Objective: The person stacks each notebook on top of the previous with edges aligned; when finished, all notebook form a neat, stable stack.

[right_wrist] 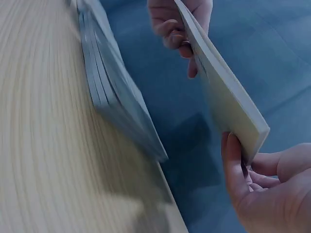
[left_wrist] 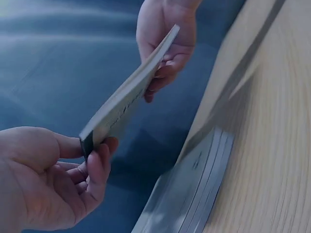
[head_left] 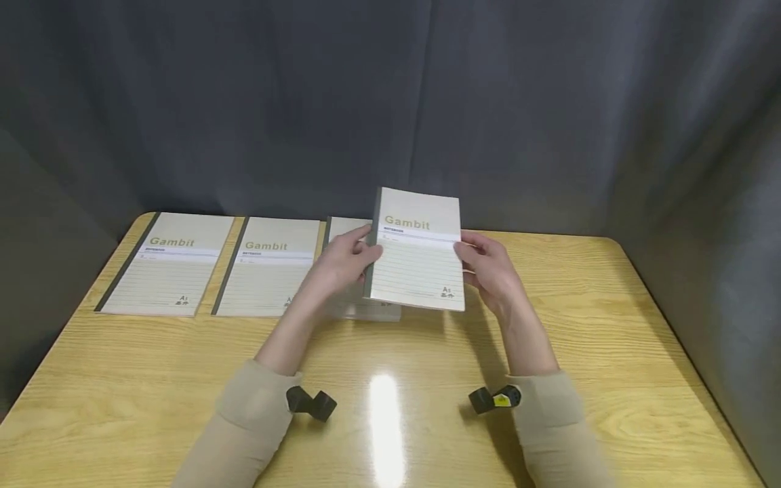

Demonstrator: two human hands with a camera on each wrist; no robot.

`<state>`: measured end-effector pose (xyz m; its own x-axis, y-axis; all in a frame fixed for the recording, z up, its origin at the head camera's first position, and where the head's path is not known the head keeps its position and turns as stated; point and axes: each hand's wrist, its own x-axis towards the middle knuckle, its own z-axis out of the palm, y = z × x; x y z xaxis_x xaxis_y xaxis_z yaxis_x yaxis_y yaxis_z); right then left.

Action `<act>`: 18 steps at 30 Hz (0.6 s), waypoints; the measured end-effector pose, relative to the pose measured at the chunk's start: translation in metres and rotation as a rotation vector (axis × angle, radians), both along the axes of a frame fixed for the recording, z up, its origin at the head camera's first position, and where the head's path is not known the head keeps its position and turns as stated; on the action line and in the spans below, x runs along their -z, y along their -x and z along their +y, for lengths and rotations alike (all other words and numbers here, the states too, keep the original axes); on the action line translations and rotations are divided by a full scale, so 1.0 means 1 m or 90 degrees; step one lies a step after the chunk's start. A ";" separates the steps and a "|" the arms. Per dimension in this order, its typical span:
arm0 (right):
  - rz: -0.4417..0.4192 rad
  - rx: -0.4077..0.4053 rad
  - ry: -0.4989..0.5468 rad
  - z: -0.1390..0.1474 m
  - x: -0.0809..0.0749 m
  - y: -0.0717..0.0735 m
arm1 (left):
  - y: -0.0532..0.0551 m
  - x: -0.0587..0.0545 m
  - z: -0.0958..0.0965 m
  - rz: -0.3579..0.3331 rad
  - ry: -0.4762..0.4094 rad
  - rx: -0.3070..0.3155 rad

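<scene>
A cream notebook point(head_left: 417, 254) with a dark spine and "Gambit" on its cover is held up off the table, cover toward the head camera. My left hand point(head_left: 346, 261) pinches its spine edge between thumb and fingers. On the opposite edge my right hand point(head_left: 490, 266) grips it the same way. Below and behind it a stack of notebooks point(left_wrist: 187, 187) lies on the table, partly hidden by the held notebook and my left hand. In the right wrist view, the held notebook point(right_wrist: 228, 92) hangs tilted between both hands.
Two more notebook places lie to the left: the far-left notebook point(head_left: 165, 271) and the middle notebook point(head_left: 265, 271), spines on the left. The wooden table point(head_left: 610, 379) meets a dark curtain point(head_left: 518, 115) at its back edge. Small black wrist cameras sit at both sleeves.
</scene>
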<state>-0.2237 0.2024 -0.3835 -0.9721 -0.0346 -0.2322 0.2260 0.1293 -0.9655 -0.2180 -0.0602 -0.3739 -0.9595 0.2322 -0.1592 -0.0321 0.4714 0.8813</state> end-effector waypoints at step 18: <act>-0.021 -0.081 -0.029 -0.070 0.033 0.007 | -0.003 0.031 -0.056 0.010 0.162 -0.082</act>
<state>-0.2310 0.1326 -0.4162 -0.9523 -0.1463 -0.2677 0.2360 0.2029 -0.9503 -0.2147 -0.1160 -0.4044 -0.9812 0.0632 -0.1821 -0.0933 0.6710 0.7356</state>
